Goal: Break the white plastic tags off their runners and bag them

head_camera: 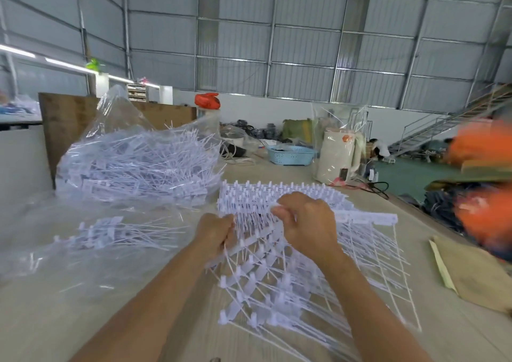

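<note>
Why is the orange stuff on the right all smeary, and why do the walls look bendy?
In the head view, the orange shapes at the right edge are motion-blurred, too smeared to tell what they are. The wide-angle lens curves the wall beams. Both hands, left hand and right hand, and the white tags look slightly soft too.

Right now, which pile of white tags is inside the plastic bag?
The big heap of loose tags at the back left, wrapped in the clear bag. The small bunch nearer lies flat on plastic sheeting.
</note>
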The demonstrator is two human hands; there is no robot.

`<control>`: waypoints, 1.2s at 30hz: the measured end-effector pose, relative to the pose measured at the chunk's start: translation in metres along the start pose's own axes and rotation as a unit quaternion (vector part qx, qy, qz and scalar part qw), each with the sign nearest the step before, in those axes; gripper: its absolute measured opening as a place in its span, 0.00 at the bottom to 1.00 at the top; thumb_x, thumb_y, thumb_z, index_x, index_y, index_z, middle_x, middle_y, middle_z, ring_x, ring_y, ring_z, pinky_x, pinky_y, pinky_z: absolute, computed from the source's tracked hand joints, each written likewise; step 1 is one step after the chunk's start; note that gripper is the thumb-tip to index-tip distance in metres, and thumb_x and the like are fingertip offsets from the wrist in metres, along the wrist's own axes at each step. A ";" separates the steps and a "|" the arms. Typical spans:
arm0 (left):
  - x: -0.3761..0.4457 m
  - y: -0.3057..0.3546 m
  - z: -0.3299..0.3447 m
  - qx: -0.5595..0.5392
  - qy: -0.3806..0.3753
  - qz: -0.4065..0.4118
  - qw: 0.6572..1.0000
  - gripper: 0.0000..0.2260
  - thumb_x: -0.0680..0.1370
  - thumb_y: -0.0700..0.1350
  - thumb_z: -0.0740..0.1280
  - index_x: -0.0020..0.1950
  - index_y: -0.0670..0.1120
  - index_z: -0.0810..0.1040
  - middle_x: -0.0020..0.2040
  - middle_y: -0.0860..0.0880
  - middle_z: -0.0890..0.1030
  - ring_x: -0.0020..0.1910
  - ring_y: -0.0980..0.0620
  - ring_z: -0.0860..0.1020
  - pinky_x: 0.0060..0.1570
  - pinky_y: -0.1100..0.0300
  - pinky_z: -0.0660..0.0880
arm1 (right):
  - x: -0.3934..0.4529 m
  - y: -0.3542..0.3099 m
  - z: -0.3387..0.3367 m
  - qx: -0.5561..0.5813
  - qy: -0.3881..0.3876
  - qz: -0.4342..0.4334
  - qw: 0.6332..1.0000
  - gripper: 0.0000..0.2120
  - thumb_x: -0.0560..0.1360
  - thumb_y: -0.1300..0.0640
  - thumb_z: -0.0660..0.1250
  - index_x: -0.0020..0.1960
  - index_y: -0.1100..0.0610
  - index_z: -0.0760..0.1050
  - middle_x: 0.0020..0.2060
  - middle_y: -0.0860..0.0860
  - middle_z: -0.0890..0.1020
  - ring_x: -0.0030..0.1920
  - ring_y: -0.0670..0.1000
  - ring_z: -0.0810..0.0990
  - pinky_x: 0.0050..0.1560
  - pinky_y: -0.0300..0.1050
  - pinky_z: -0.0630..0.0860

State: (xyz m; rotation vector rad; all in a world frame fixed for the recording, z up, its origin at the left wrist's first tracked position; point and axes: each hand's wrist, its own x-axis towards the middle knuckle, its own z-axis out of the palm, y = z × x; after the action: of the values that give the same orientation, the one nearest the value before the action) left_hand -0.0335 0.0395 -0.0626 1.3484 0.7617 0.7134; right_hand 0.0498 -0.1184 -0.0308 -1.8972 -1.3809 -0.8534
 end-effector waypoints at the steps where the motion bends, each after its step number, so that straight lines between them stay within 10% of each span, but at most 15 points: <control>1: 0.000 0.002 -0.002 -0.054 -0.018 0.005 0.998 0.13 0.80 0.37 0.63 0.35 0.38 0.72 0.24 0.46 0.70 0.18 0.54 0.67 0.19 0.66 0.64 | 0.003 0.000 -0.005 0.029 -0.005 0.014 0.999 0.12 0.77 0.52 0.63 0.40 0.57 0.78 0.33 0.50 0.78 0.32 0.52 0.74 0.37 0.42 0.67; 5: -0.011 0.008 0.018 -0.138 -0.099 0.071 0.983 0.06 0.81 0.38 0.60 0.47 0.40 0.75 0.26 0.48 0.74 0.22 0.56 0.70 0.21 0.66 0.67 | 0.006 0.000 0.003 0.095 -0.109 0.042 0.989 0.09 0.78 0.53 0.63 0.49 0.59 0.76 0.36 0.53 0.78 0.36 0.52 0.72 0.36 0.46 0.66; 11: -0.029 0.010 0.046 -0.126 -0.218 0.062 0.966 0.26 0.77 0.63 0.55 0.40 0.42 0.78 0.31 0.46 0.77 0.28 0.53 0.71 0.26 0.62 0.65 | 0.000 0.007 0.008 0.176 -0.124 0.061 0.975 0.08 0.77 0.63 0.63 0.56 0.59 0.72 0.48 0.52 0.76 0.46 0.45 0.73 0.46 0.37 0.68; 14: -0.034 0.006 0.050 -0.064 -0.189 0.117 0.973 0.14 0.78 0.52 0.64 0.42 0.42 0.76 0.30 0.47 0.77 0.28 0.52 0.72 0.27 0.62 0.67 | -0.001 0.009 0.008 0.179 -0.105 0.061 0.976 0.12 0.73 0.67 0.66 0.55 0.60 0.72 0.49 0.50 0.69 0.47 0.35 0.68 0.50 0.25 0.63; 21: -0.035 0.000 0.046 -0.044 -0.137 0.202 0.969 0.10 0.79 0.45 0.64 0.40 0.42 0.76 0.31 0.44 0.76 0.29 0.50 0.71 0.29 0.61 0.68 | -0.002 0.018 0.005 0.176 -0.201 0.111 0.957 0.10 0.80 0.58 0.60 0.58 0.57 0.76 0.48 0.52 0.81 0.49 0.51 0.78 0.51 0.44 0.73; 29: -0.031 -0.006 0.045 0.062 -0.141 0.124 0.980 0.12 0.79 0.50 0.65 0.39 0.44 0.75 0.35 0.41 0.78 0.28 0.49 0.73 0.27 0.64 0.68 | -0.010 0.021 0.015 0.064 -0.172 0.077 0.980 0.08 0.77 0.53 0.64 0.53 0.51 0.80 0.45 0.51 0.84 0.45 0.53 0.79 0.39 0.39 0.65; 36: -0.028 0.004 0.045 -0.075 -0.175 0.025 0.981 0.08 0.80 0.44 0.63 0.44 0.41 0.73 0.31 0.44 0.73 0.18 0.57 0.68 0.19 0.70 0.61 | -0.009 0.011 0.019 -0.005 -0.081 0.026 0.996 0.07 0.76 0.56 0.64 0.50 0.51 0.80 0.46 0.49 0.83 0.48 0.53 0.80 0.48 0.41 0.64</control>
State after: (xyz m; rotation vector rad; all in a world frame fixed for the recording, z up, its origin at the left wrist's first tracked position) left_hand -0.0129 -0.0084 -0.0536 1.3123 0.3867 0.5410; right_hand 0.0604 -0.1109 -0.0509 -2.0395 -1.4176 -0.6953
